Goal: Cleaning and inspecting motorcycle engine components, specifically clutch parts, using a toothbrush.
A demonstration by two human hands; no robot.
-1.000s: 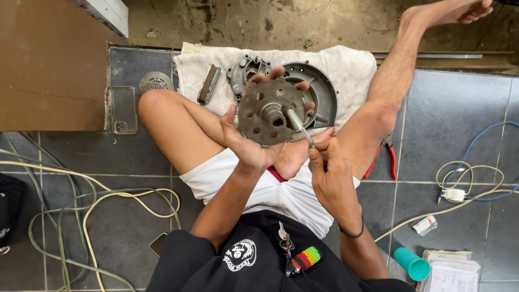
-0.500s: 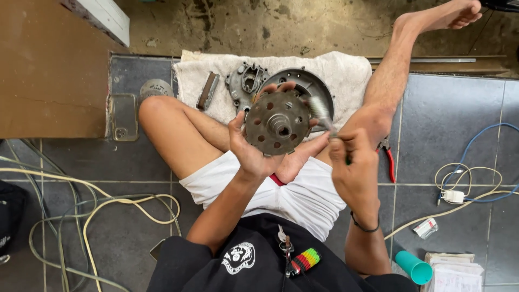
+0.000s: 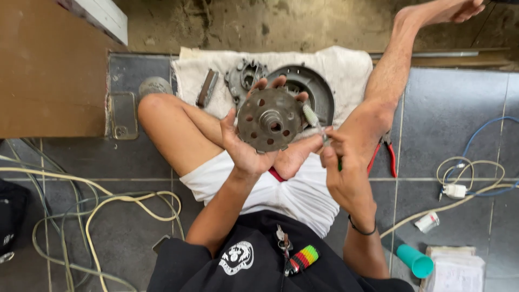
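Observation:
My left hand [image 3: 244, 141] grips a round rusty metal disc [image 3: 269, 120] with several holes and a raised hub, held upright over my lap. My right hand [image 3: 341, 158] holds a small brush [image 3: 313, 120] whose bristled tip touches the disc's right edge. Behind the disc, on a white cloth [image 3: 346, 70], lie a round dark housing [image 3: 311, 89], a toothed metal part [image 3: 246, 75] and a flat metal bar [image 3: 207, 88].
Red-handled pliers [image 3: 385, 154] lie by my right knee. Cream hoses [image 3: 97, 216] coil at the left. A blue cable and white wires [image 3: 476, 173] lie at the right, with a teal cup [image 3: 415, 260], papers [image 3: 454, 273] and a phone [image 3: 122, 114].
The disc has been lifted and turned a little. My right hand drew back to the right, and the brush tip moved from the disc's face to its right edge.

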